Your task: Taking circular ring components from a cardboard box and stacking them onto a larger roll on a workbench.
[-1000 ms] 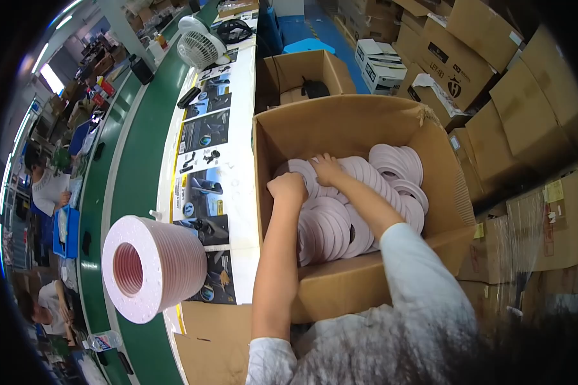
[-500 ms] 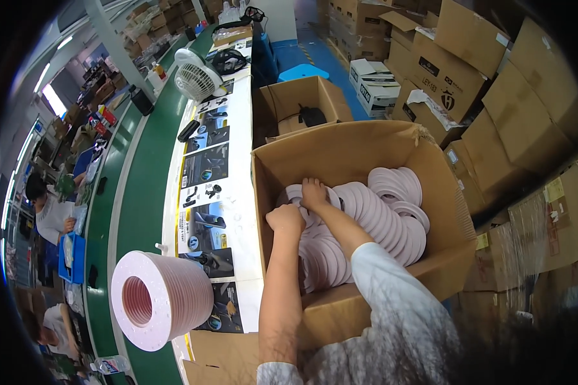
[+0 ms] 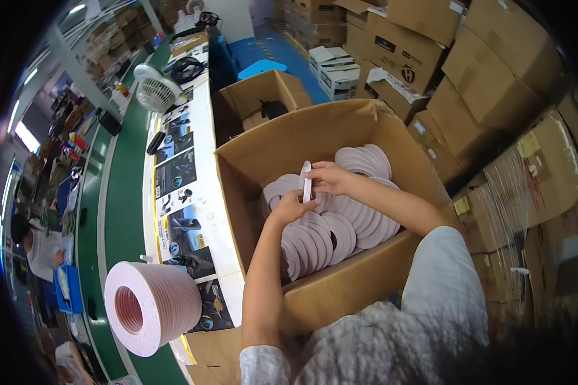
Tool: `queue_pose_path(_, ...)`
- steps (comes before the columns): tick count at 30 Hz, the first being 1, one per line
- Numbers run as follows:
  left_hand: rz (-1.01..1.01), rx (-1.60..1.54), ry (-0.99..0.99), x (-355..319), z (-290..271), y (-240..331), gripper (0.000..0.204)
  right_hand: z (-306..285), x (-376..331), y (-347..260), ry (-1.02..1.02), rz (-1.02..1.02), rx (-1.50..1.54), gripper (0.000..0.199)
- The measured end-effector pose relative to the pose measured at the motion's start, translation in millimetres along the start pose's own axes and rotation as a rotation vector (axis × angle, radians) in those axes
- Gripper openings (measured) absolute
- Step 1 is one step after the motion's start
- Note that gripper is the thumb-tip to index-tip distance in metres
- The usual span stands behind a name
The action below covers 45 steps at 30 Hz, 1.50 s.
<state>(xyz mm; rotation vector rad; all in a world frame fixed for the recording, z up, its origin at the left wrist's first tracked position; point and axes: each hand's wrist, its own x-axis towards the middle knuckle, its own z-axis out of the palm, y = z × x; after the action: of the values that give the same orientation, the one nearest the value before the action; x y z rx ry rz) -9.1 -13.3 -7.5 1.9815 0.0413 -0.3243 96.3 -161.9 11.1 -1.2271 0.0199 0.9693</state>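
Observation:
A pale pink flat ring (image 3: 307,182) is held edge-on above the open cardboard box (image 3: 289,142). My left hand (image 3: 292,208) is closed on its lower end, with the thumb toward the right. On its right side, my right hand (image 3: 329,178) grips it with bent fingers near the upper part. Whether it is one ring or a few pressed together I cannot tell. Beneath both hands, many more pink rings (image 3: 366,221) lie in leaning, overlapping rows inside the box. A tall stack of the same rings (image 3: 151,307) stands on the bench to the left.
Printed sheets (image 3: 176,173) cover the white bench along the box's left side. A small white fan (image 3: 157,90) stands farther up, beside a green conveyor (image 3: 130,224). Behind is another open carton (image 3: 263,102); stacked cartons (image 3: 398,51) crowd the right. A person (image 3: 42,240) sits across the conveyor.
Both hands have come up from among the rings, now holding a ring edge-on between them. My right elbow has swung outward to the right. The view has shifted, moving the surroundings leftward.

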Motion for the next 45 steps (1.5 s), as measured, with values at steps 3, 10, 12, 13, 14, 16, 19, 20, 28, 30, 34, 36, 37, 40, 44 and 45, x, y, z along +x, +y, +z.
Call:
queue_pose_path(3, 0.023, -0.044, -0.041, 0, 7, 5, 0.039, -12, -27, -4, 0.027, -0.038, 0.028, 0.022)
queue_pose_path(10, -0.010, -0.281, 0.116, 5, 4, -9, 0.045, -59, -30, -20, -0.009, -0.010, -0.005, 0.043)
queue_pose_path(12, -0.148, -0.377, 0.228, 3, -6, -18, 0.049, -64, -28, -25, -0.049, -0.089, -0.053, 0.040)
queue_pose_path(13, -0.213, -0.441, 0.241, 5, -9, -19, 0.050, -69, -26, -28, -0.101, -0.098, -0.046, 0.038)
queue_pose_path(14, -0.217, -0.446, 0.244, 4, -11, -21, 0.050, -73, -25, -29, -0.103, -0.092, -0.049, 0.038)
queue_pose_path(16, -0.305, -0.614, 0.240, 2, -14, -21, 0.052, -80, -24, -29, -0.162, -0.110, -0.040, 0.035)
queue_pose_path(19, -0.349, -0.697, 0.232, -1, -15, -18, 0.055, -90, -22, -35, -0.167, -0.114, 0.021, 0.034)
queue_pose_path(20, -0.366, -0.756, 0.241, -1, -15, -19, 0.053, -91, -21, -36, -0.201, -0.143, 0.083, 0.034)
queue_pose_path(28, -0.327, -0.957, 0.243, -2, -29, -20, 0.046, -54, -40, -46, 0.414, -0.695, -1.030, 0.021)
queue_pose_path(30, -0.300, -0.912, 0.259, -4, -29, -15, 0.045, -44, -51, -66, 0.394, -0.785, -1.039, 0.027)
queue_pose_path(34, -0.328, -0.798, 0.263, -1, -27, -8, 0.045, -57, -38, -32, 0.515, -1.375, -1.236, 0.025)
queue_pose_path(36, -0.320, -0.745, 0.277, 6, -20, -13, 0.047, -100, -25, 4, -0.342, -0.468, -2.488, 0.022)
queue_pose_path(37, -0.292, -0.707, 0.311, 1, -19, -21, 0.046, -94, -26, 8, -0.357, -0.485, -2.489, 0.022)
queue_pose_path(40, -0.283, -0.609, 0.390, 10, -25, -43, 0.040, -69, -25, -18, 0.062, -1.286, -1.702, 0.016)
queue_pose_path(44, -0.287, -0.685, 0.381, 10, -23, -27, 0.037, -88, -33, 3, -0.348, -0.510, -2.375, 0.020)
queue_pose_path(45, -0.277, -0.613, 0.397, 6, -26, -42, 0.037, -76, -32, 2, -0.047, -0.971, -2.056, 0.018)
